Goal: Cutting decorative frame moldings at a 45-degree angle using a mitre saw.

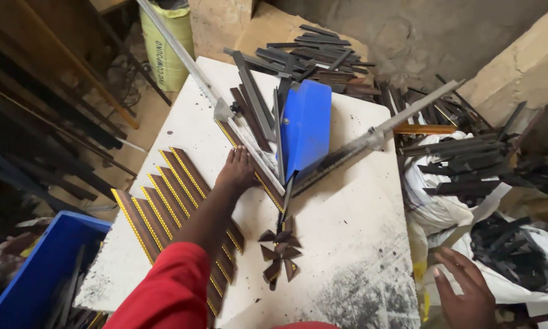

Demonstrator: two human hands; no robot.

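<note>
Brown gold-edged moulding strips [170,201] lie side by side along the white worktable's [359,231] left edge, left hand [237,170] on them; blue mitre cutter [307,125] stands toward the far edge, dark triangular offcuts [279,253] mid-table.

I'm looking down into a picture-frame workshop, rough and cluttered: a white worktable [347,244] carries a blue-bladed mitre cutter [306,125] set between two angled metal guide rails [377,137], with brown, gold-edged frame mouldings [164,207] cut at a slant and laid in a row. Small wedge-shaped offcuts [278,253] lie below the blade. Dark moulding scraps [323,52] heap against the bare wall, white sacks [518,250] and a blue crate [36,268] hold more.
</note>
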